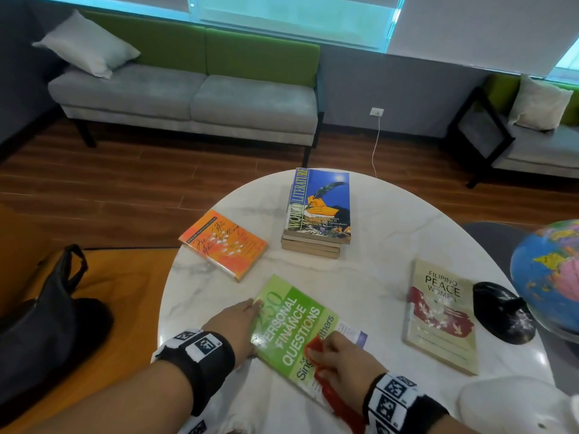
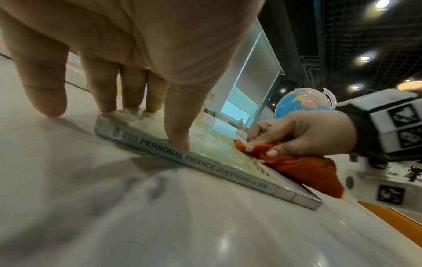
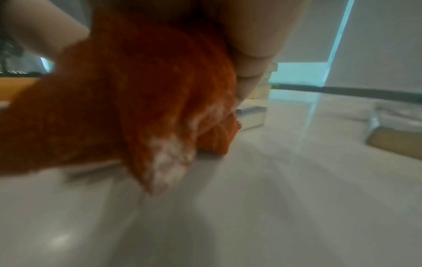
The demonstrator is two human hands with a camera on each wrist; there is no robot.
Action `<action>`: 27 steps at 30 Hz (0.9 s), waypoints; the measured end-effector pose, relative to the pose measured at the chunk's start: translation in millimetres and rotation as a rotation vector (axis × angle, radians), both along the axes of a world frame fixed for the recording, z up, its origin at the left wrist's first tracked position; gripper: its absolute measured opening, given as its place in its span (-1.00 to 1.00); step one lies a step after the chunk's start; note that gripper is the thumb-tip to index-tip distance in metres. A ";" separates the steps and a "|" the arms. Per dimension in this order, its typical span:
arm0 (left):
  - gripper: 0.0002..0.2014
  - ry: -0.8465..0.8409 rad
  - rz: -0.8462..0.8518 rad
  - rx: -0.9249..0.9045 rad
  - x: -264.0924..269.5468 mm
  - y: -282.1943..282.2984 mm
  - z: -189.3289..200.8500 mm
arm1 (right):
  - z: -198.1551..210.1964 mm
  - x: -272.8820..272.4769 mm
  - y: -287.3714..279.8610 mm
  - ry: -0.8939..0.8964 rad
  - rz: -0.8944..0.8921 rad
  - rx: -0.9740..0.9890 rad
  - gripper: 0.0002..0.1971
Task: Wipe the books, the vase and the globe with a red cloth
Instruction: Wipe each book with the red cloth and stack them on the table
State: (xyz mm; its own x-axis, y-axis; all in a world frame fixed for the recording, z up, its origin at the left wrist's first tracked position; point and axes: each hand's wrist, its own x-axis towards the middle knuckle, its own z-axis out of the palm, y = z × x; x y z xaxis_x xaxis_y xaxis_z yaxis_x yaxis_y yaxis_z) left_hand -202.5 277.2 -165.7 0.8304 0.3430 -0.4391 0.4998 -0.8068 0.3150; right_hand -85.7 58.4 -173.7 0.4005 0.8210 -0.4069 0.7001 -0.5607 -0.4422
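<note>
The green book (image 1: pixel 297 333) lies flat on the white table (image 1: pixel 391 220), close to the person's edge. The red cloth (image 1: pixel 326 383) sits bunched on the near right part of its cover. The right hand (image 1: pixel 344 358) is curled around the cloth, thumb and fingers squeezing it into a lump, so there is a thick pad to rub with. A loose end hangs off the book toward the person. White dust clings to the cloth in the right wrist view, so it looks like the rubbing is picking up dirt.

The left hand (image 1: pixel 235 327) rests on the book's far left side. Its fingers (image 2: pixel 175 126) are straight and spread a little, with the tips pushing down on the cover. That likely keeps the book from sliding while the cloth rubs it.

An orange book (image 1: pixel 224 244) lies just behind the green one. A pile of books (image 1: pixel 316 211) stands farther back, in the middle. A tan book (image 1: pixel 440 314) lies to the right, well apart from the hands. The globe (image 1: pixel 548 277) stands on a dark base (image 1: pixel 501 311) at the right edge. All these seem to be waiting their turn. The vase cannot be clearly made out.
</note>
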 end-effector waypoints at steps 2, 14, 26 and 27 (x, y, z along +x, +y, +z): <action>-0.08 0.005 0.001 -0.003 0.2 0.1 -0.8 | 0.3 11.1 1.1 -0.027 -0.111 0.050 -0.65; -0.08 0.001 -0.005 -0.012 0.3 1.3 -2.6 | -1.5 27.9 5.6 -0.122 -0.067 0.007 -0.53; -0.07 -0.003 -0.009 0.001 0.3 2.3 -6.3 | 0.4 31.5 25.2 -0.167 -0.105 -0.069 -0.48; -0.07 -0.003 -0.010 0.002 0.2 2.5 -6.1 | 2.1 26.5 30.1 -0.186 -0.082 -0.097 -0.46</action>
